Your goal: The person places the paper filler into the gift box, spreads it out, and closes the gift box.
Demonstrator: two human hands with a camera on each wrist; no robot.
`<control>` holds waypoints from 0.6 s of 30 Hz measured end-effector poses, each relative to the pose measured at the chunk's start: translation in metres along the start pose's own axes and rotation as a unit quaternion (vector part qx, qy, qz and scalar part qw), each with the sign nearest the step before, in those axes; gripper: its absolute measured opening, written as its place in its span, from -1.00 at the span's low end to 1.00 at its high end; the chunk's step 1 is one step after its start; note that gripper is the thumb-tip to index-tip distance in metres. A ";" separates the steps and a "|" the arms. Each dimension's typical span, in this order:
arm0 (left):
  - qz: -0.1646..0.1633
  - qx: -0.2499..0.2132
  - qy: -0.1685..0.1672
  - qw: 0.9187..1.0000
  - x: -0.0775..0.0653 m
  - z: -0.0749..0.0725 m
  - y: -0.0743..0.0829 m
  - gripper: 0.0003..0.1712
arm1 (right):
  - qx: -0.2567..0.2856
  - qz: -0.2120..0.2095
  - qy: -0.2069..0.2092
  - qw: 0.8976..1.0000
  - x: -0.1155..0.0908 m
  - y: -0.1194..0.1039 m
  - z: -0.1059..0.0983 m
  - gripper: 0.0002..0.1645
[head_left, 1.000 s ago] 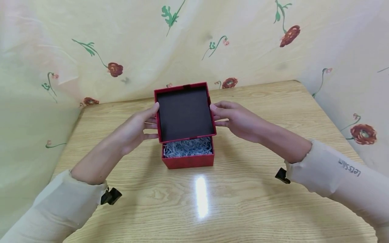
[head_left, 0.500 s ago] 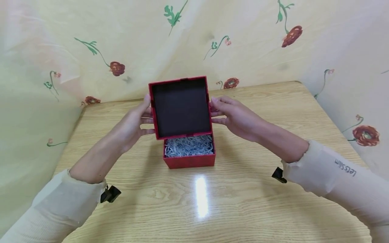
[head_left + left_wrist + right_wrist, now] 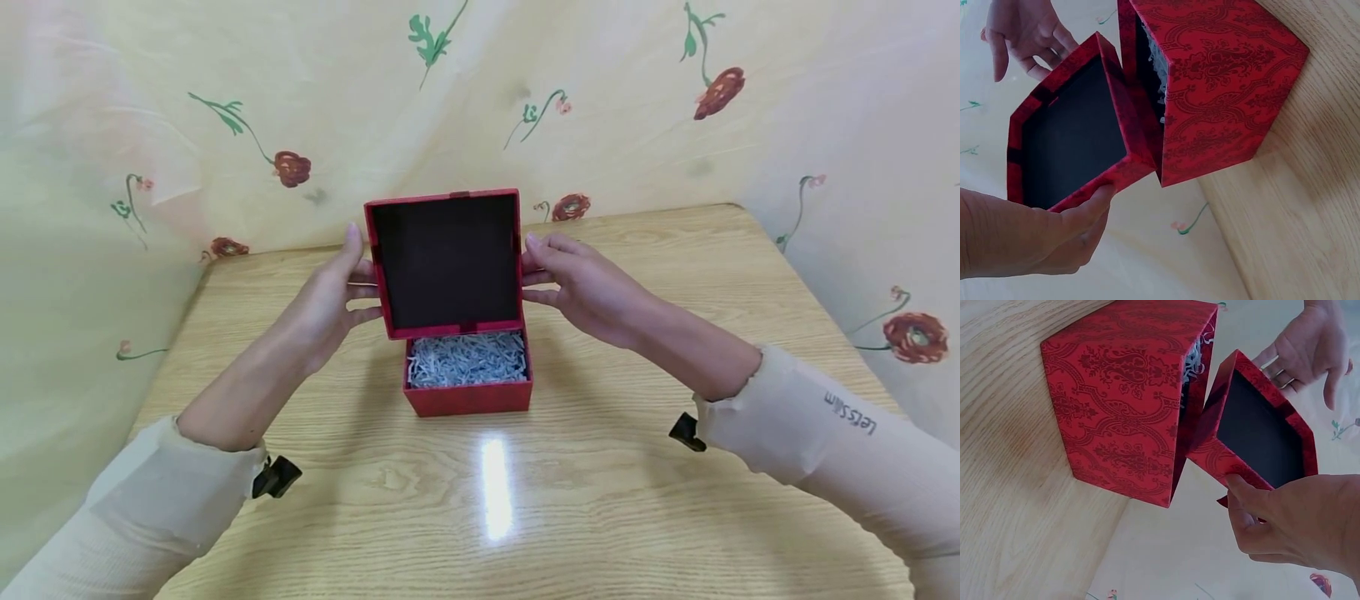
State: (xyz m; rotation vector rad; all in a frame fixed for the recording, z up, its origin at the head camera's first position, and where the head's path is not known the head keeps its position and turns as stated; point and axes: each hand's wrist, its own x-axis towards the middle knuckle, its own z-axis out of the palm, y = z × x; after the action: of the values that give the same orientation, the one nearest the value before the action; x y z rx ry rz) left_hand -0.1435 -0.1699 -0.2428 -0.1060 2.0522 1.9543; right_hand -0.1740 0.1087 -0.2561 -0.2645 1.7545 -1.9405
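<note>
A red patterned box (image 3: pixel 471 398) stands on the wooden table, filled with pale blue shredded paper (image 3: pixel 467 360). Its red lid (image 3: pixel 388 329) with a black inside is tilted up at the back of the box, inside facing me; whether it is attached there I cannot tell. My left hand (image 3: pixel 318 300) touches the lid's left side with extended fingers, thumb raised apart from the rim. On the opposite side my right hand (image 3: pixel 588 287) touches the lid likewise, its thumb clear of the rim. Fingertips behind the lid are partly hidden.
The wooden table (image 3: pixel 600 483) spreads around the box, with a bright light reflection in front. A cream cloth (image 3: pixel 360 100) with printed flowers hangs behind and at both sides. Black clips (image 3: pixel 277 477) hang by the sleeves.
The lid has risen slightly and tipped further back, showing more of the shredded paper. My left thumb has come off the lid's rim. The box has stayed in place.
</note>
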 end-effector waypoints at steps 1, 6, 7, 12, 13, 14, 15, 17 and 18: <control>0.001 -0.002 0.002 1.000 0.000 0.000 0.000 -0.32 | 0.003 -0.001 0.000 1.000 0.000 0.000 0.000 -0.64; 0.002 -0.010 0.010 1.000 0.000 0.002 0.000 -0.31 | 0.012 -0.018 0.000 1.000 -0.001 0.001 -0.002 -0.58; 0.002 -0.011 0.012 1.000 0.000 0.002 0.000 -0.30 | 0.015 -0.021 0.000 1.000 -0.001 0.001 -0.002 -0.56; 0.008 -0.013 0.014 1.000 0.000 0.004 0.002 -0.29 | 0.033 -0.030 -0.002 0.999 -0.002 -0.001 -0.006 -0.53; 0.009 -0.015 0.013 1.000 0.000 0.004 0.002 -0.29 | 0.032 -0.032 -0.003 0.999 -0.002 -0.001 -0.007 -0.53; 0.011 -0.017 0.012 1.000 0.000 0.005 0.003 -0.29 | 0.033 -0.034 -0.004 0.999 -0.002 -0.002 -0.007 -0.53; 0.013 -0.017 0.011 1.000 0.000 0.005 0.003 -0.29 | 0.033 -0.035 -0.006 0.999 -0.002 -0.003 -0.008 -0.52; 0.016 -0.020 0.009 1.000 0.001 0.005 0.004 -0.29 | 0.030 -0.036 -0.007 0.999 -0.003 -0.004 -0.009 -0.51; 0.017 -0.022 0.009 1.000 0.001 0.006 0.004 -0.30 | 0.030 -0.037 -0.008 0.999 -0.003 -0.005 -0.010 -0.51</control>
State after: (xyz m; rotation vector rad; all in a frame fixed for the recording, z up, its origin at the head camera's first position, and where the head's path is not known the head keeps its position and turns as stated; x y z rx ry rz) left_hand -0.1442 -0.1639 -0.2389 -0.1001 2.0360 2.0258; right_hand -0.1771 0.1187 -0.2516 -0.3271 1.6958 -2.0321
